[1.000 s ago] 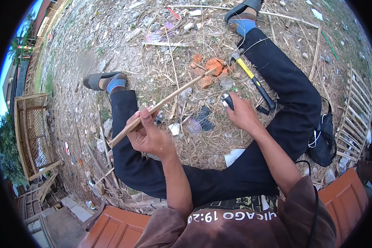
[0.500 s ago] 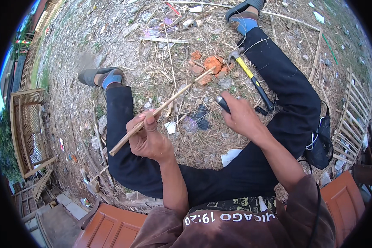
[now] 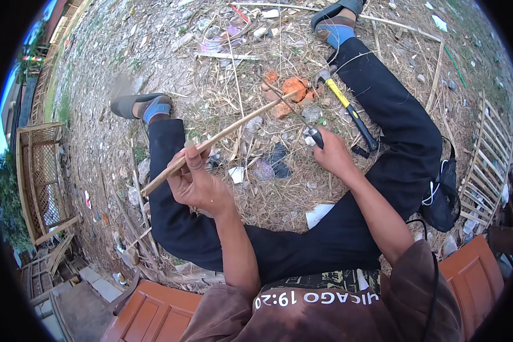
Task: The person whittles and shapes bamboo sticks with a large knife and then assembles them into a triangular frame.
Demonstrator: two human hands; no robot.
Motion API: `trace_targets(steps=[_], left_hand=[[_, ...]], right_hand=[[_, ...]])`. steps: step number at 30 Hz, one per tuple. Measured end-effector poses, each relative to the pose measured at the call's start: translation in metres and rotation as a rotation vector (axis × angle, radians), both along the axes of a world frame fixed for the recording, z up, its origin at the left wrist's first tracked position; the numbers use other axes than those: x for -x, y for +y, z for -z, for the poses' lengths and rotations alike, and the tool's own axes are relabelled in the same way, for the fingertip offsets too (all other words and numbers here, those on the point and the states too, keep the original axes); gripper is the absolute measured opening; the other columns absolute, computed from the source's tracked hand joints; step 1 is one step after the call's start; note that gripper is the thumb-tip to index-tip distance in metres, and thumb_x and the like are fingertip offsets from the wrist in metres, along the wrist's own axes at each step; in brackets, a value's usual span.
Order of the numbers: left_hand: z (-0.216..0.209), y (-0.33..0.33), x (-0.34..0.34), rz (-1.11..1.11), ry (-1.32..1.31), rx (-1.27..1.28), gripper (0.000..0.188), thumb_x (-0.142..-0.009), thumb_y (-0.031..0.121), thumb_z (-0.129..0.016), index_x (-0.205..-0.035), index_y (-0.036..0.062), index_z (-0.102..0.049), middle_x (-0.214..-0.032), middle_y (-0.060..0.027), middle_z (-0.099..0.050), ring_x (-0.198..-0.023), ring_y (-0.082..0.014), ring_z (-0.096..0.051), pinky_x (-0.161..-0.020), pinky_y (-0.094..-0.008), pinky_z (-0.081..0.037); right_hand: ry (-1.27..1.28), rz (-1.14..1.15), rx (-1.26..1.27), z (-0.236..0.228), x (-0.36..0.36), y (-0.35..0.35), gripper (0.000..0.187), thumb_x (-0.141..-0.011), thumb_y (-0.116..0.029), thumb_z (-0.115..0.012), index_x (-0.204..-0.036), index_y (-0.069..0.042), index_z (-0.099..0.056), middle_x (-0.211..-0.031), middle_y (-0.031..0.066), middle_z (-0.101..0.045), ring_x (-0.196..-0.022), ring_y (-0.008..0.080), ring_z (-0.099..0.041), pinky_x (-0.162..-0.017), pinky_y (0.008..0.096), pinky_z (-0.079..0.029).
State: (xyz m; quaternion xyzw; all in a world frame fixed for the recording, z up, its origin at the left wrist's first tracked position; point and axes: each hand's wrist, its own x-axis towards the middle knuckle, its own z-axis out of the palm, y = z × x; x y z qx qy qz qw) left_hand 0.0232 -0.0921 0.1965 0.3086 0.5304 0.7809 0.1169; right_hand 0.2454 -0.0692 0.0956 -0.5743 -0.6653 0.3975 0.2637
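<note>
Head view: my left hand (image 3: pixel 196 182) is clamped on the bamboo stick (image 3: pixel 222 137), held slanting over my knees. My right hand (image 3: pixel 330 154) is closed round the knife (image 3: pixel 302 122), whose blade could slip along the stick toward my left fingers.

Bare dirt ground (image 3: pixel 154 51) fills the frame, strewn with dry straw and thin sticks. Near the upper middle lie orange brick pieces (image 3: pixel 293 88); just right of them a hammer (image 3: pixel 350 114) (yellow and black handle). Paper scraps (image 3: pixel 319 215) and a dark wrapper (image 3: pixel 278 158) sit in the centre. A bamboo panel (image 3: pixel 487 159) lies at the right edge.
</note>
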Motion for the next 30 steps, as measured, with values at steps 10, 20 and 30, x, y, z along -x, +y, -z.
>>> trace_targets(steps=[10, 20, 30], left_hand=[[0.002, -0.007, -0.004, 0.034, 0.031, 0.020, 0.018, -0.088, 0.011, -0.071, -0.093, -0.0031, -0.061, -0.086, -0.0129, -0.066, -0.076, -0.0166, -0.066, -0.068, -0.0270, -0.060], [-0.015, 0.009, -0.021, 0.039, -0.042, 0.011, 0.012, -0.088, 0.005, -0.069, -0.091, -0.0026, -0.060, -0.084, -0.0080, -0.064, -0.076, -0.0117, -0.062, -0.071, -0.0267, -0.057], [-0.019, -0.005, -0.033, 0.010, -0.023, 0.027, 0.013, -0.089, 0.005, -0.067, -0.085, -0.0033, -0.058, -0.083, -0.0060, -0.059, -0.075, -0.0105, -0.061, -0.070, -0.0274, -0.060]], right_hand=[[-0.132, -0.034, -0.029, 0.021, -0.012, 0.006, 0.022, -0.079, -0.002, -0.056, -0.100, -0.003, -0.051, -0.067, 0.0251, -0.060, -0.069, 0.0470, -0.061, -0.065, 0.0535, -0.048], [-0.075, -0.033, 0.020, 0.016, -0.009, 0.002, 0.022, -0.078, 0.001, -0.057, -0.100, 0.001, -0.051, -0.070, 0.0250, -0.061, -0.069, 0.0450, -0.062, -0.065, 0.0522, -0.047], [0.200, -0.120, 0.022, -0.054, 0.036, -0.032, 0.021, -0.080, -0.002, -0.057, -0.100, 0.000, -0.050, -0.067, 0.0235, -0.057, -0.064, 0.0436, -0.061, -0.059, 0.0475, -0.046]])
